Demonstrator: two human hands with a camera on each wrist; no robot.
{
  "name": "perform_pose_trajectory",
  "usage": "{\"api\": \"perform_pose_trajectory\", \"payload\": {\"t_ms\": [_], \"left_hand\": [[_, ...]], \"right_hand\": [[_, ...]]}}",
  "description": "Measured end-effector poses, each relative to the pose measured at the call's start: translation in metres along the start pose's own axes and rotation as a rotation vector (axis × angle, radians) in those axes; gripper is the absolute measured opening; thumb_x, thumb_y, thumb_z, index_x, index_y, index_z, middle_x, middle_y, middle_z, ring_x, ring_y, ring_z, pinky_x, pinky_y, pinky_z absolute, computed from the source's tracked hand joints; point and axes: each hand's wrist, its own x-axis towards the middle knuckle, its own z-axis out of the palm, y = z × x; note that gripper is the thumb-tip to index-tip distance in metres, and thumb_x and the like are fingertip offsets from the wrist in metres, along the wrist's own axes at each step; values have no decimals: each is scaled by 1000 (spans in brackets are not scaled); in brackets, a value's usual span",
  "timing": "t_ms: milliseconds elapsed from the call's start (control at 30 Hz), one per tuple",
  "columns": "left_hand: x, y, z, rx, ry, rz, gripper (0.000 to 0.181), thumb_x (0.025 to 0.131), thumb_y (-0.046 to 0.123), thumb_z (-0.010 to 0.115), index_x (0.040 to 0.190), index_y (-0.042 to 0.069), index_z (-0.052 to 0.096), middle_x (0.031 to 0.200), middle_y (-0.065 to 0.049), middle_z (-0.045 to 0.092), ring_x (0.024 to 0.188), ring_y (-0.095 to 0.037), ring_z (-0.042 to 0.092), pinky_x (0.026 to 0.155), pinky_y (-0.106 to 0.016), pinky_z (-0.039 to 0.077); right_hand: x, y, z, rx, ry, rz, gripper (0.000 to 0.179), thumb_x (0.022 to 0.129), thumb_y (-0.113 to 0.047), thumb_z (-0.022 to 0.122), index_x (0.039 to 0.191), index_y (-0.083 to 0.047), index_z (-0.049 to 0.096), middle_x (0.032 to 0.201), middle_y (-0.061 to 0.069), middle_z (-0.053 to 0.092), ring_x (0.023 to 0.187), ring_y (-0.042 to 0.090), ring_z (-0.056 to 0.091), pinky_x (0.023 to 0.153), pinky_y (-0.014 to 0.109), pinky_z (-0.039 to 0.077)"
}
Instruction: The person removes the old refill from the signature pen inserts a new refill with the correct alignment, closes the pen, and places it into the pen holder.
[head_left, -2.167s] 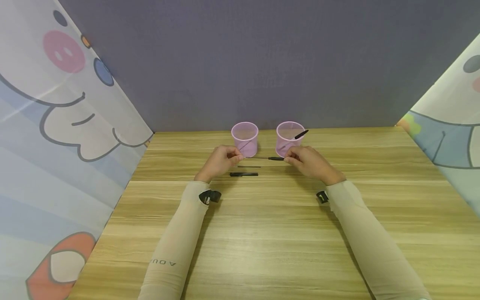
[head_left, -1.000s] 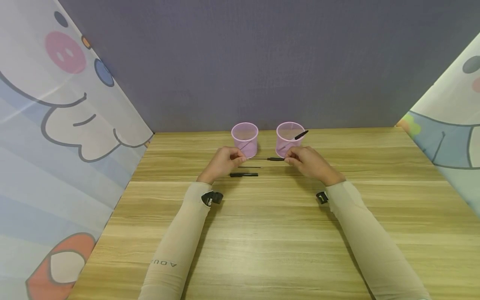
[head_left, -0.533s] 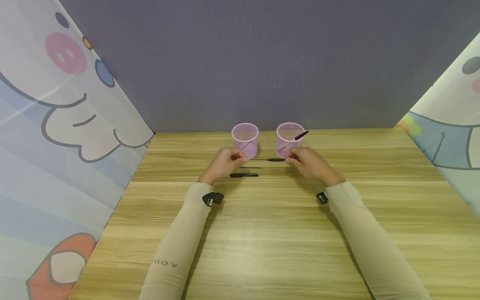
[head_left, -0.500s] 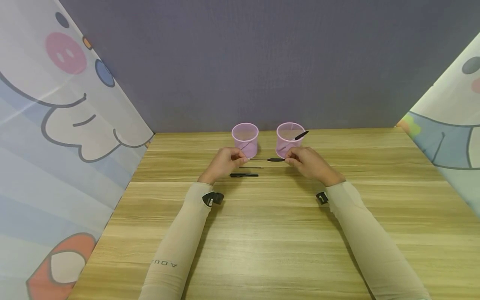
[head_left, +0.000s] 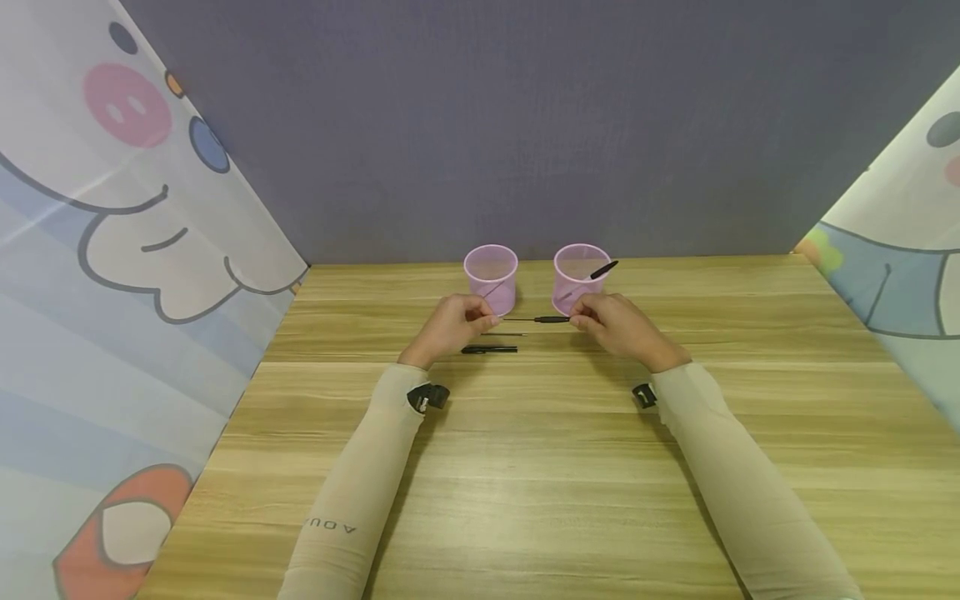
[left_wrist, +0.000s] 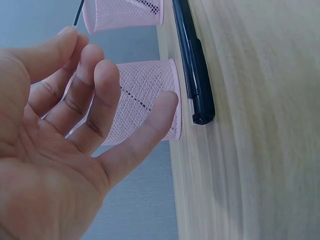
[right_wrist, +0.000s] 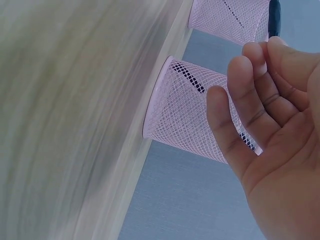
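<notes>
My left hand pinches the left end of a thin dark rod like a pen refill between thumb and forefinger; its other fingers stand loosely bent. The rod runs right into a short black pen piece, whose right end my right hand pinches. In the right wrist view that pen piece rises from the fingertips. Below them on the table lie a second thin refill and a black pen barrel with a clip. The left wrist view shows the barrel close up.
Two pink mesh pen cups stand at the back of the wooden table. The left cup holds a thin dark rod; a black-ended pen leans in the right cup. A grey panel rises behind them.
My left hand has shifted slightly right toward the right hand, and the bare stretch of refill between them is shorter. The right hand has hardly moved.
</notes>
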Motion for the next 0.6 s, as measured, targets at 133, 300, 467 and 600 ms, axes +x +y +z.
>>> {"api": "perform_pose_trajectory", "payload": {"t_ms": [133, 300, 467, 600], "left_hand": [[0, 1, 0, 2, -1, 6, 16, 96, 17, 72, 92, 1, 73, 86, -6, 67, 81, -16, 57, 71, -26, 49], [-1, 1, 1, 10, 1, 19, 16, 97, 16, 71, 91, 2, 72, 83, -4, 65, 79, -15, 56, 69, -26, 47], [-1, 2, 2, 15, 0, 23, 14, 96, 17, 72, 87, 7, 72, 81, -2, 64, 77, -14, 54, 68, -26, 46], [-1, 3, 2, 8, -9, 17, 15, 96, 18, 72, 89, 5, 72, 82, -3, 65, 79, -14, 55, 71, -26, 47]], "right_hand": [[0, 0, 0, 2, -1, 3, 7, 99, -12, 66, 95, -6, 67, 81, 3, 66, 72, 16, 55, 69, 34, 46], [1, -1, 0, -3, 1, -4, 6, 99, -11, 66, 95, -6, 67, 81, 3, 67, 72, 16, 55, 69, 34, 46], [1, -2, 0, -8, 3, -15, 6, 99, -11, 66, 95, -6, 68, 81, 3, 68, 72, 16, 56, 70, 35, 47], [1, -3, 0, -12, 3, -18, 7, 99, -12, 67, 95, -6, 67, 81, 3, 68, 72, 16, 56, 70, 35, 48]]}}
